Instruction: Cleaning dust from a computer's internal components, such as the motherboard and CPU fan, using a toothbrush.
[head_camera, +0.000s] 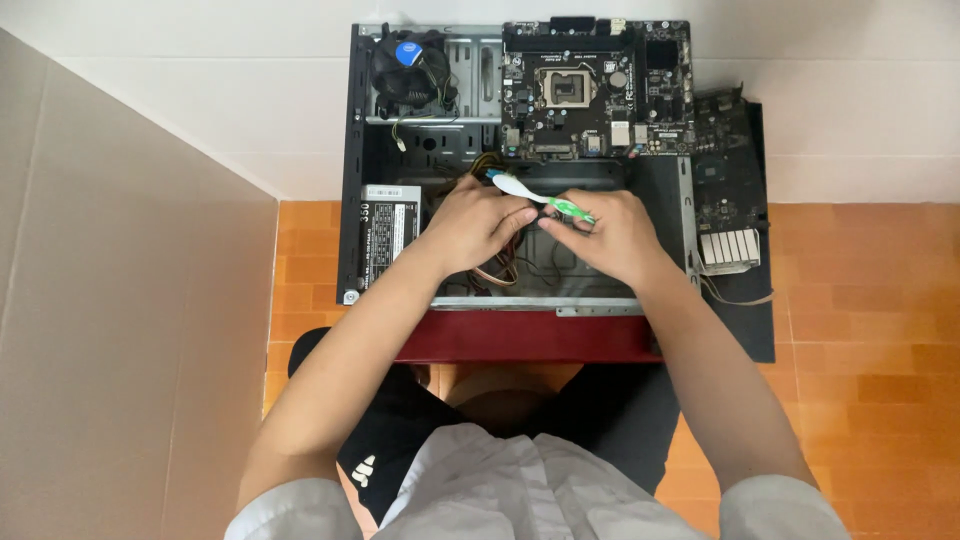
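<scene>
The left hand (478, 222) and right hand (607, 235) are covering whatever small part they are pinching, and hiding the middle of the toothbrush (540, 198). The bottom edge is cutting off the person's shirt (520, 490). The motherboard (597, 88) parts are looking too small to tell apart.

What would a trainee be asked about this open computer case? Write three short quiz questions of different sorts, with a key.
1. True or false: both hands are inside the open case.
2. Which hand holds the green and white toothbrush? A) left hand B) right hand
3. Fill in: the cooler fan sits to the ___ of the motherboard in the picture.

Key
1. True; they meet over the cables.
2. B, the right hand; the left hand's fingers touch near its middle.
3. Left.
</scene>
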